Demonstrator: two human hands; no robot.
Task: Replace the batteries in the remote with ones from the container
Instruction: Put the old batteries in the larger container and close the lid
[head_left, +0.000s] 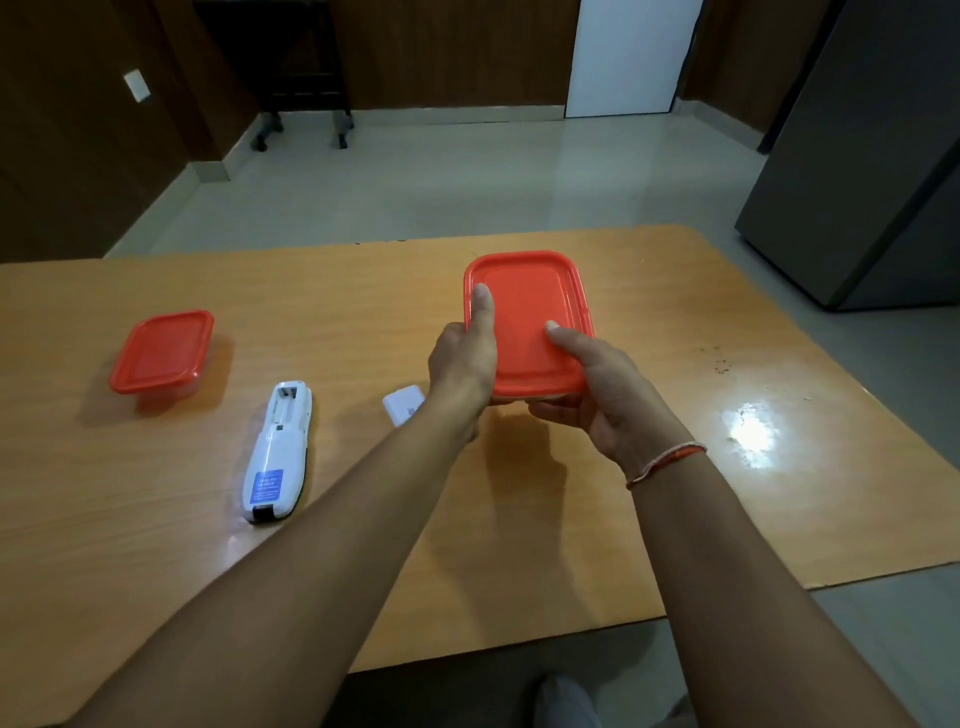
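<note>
Both hands hold a container with a red lid above the middle of the table. My left hand grips its left edge with the thumb on the lid. My right hand cups its near right corner, thumb on top. The lid is on, so the contents are hidden. A white remote lies face down to the left, its battery bay open and empty at the far end. Its white battery cover lies beside my left wrist, partly hidden.
A second, smaller red-lidded container stands closed at the left of the wooden table. A dark cabinet stands off the table's far right corner. A wheeled stand is by the back wall.
</note>
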